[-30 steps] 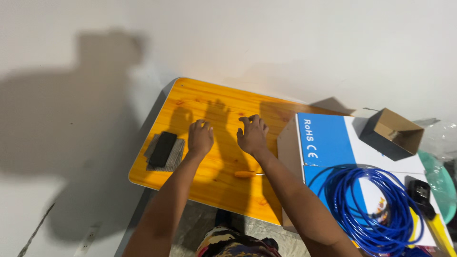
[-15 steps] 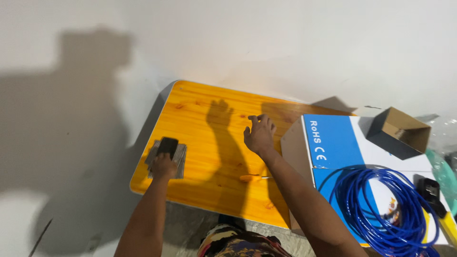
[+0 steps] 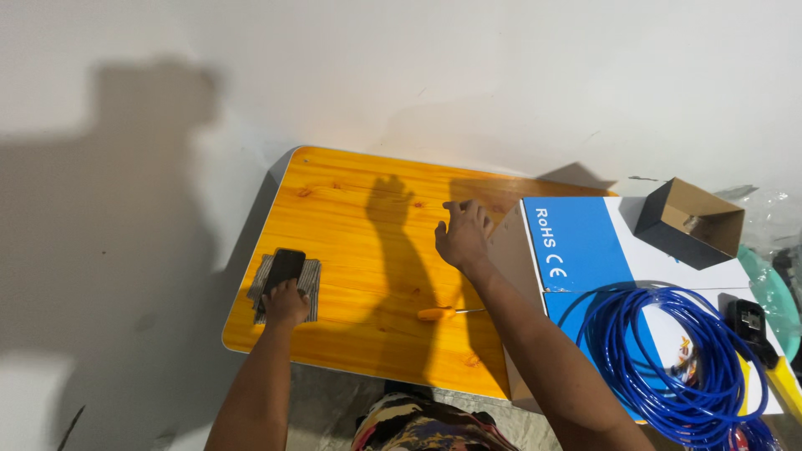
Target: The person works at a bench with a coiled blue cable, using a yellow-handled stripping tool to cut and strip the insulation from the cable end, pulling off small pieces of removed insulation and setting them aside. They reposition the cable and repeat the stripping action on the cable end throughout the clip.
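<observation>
Item one: the left hand (image 3: 286, 302) is resting at the near left corner of the orange wooden table (image 3: 359, 209), its fingers curled over the near end of a dark phone (image 3: 284, 267); the phone is lying flat on a small grey striped cloth (image 3: 311, 288), reaching away from the hand toward the wall, with most of its length sticking out beyond the fingertips. Whether the fingers are actually clamping the phone or merely pressing on it is hard to tell from above. Item two: the right hand (image 3: 462, 234) is hovering over the table's far right part, fingers loosely spread and holding nothing, just beside the edge of a large blue and white cardboard box (image 3: 576, 242). Item three: a screwdriver with an orange handle (image 3: 447, 313) is lying on the table between the two forearms, nearer the right one and apart from both hands. Item four: a coil of blue cable (image 3: 668, 359) is sitting on the box lid. Item five: a small open brown carton (image 3: 689, 221) is lying tilted at the box's far corner. Item six: a black tool with a yellow handle (image 3: 756, 334) is showing at the right edge.
</observation>
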